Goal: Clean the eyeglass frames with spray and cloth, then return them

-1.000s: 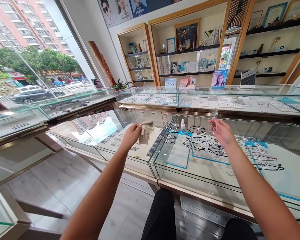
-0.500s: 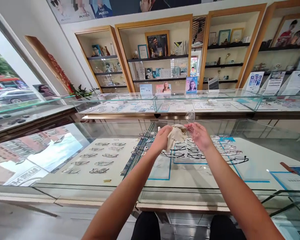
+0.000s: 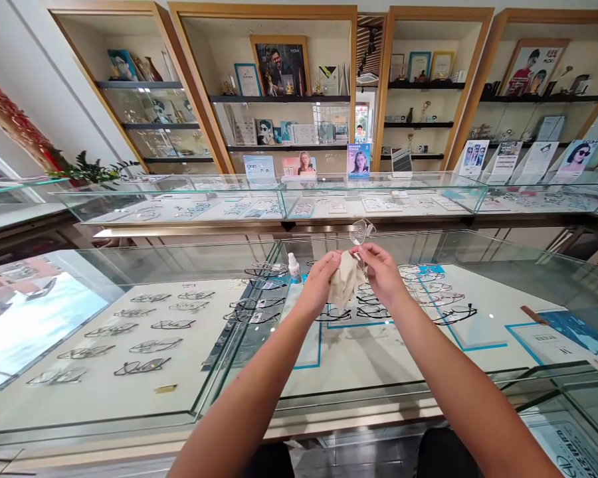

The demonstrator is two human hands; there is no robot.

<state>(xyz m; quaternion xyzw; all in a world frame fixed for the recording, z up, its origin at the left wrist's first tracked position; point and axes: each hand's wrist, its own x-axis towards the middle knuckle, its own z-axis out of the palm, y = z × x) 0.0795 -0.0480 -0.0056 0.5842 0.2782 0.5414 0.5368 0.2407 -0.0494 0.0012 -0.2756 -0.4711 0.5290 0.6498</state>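
Eyeglasses, one pair, clear-lensed: pinched by the right hand, raised above the glass-topped desk. Cloth, beige, one: bunched in the left hand, against the eyeglasses' lower part. Bottle, white, one: upright, beyond the left hand. Spectacle frames, several: in rows under glass.

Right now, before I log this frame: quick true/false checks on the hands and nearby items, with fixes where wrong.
1. The left hand holds a cloth. True.
2. The cloth is black. False: it is beige.
3. The right hand holds glasses. True.
4. The right hand is far from the left hand. False: they are close together.
5. A white bottle is near the left hand. True.
6. The white bottle lies on its side. False: it stands upright.
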